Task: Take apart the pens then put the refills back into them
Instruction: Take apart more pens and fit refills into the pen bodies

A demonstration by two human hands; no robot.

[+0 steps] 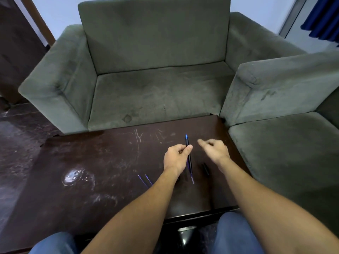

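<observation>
My left hand [177,157] grips a dark pen [188,154] by its middle, blue tip pointing away from me over the table. A thin purple refill [192,178] shows just below the pen's near end. My right hand [214,149] hovers to the right of the pen, blurred, fingers loosely curled, and I cannot make out anything in it. Two purple refills [145,180] lie on the dark wooden table [91,171] left of my left wrist. A black pen part [205,168] lies under my right wrist.
A green armchair [156,79] stands right behind the table's far edge, and a second green seat [284,143] sits along its right side. A shiny smear [72,177] marks the table at left. My knees in blue jeans are at the near edge.
</observation>
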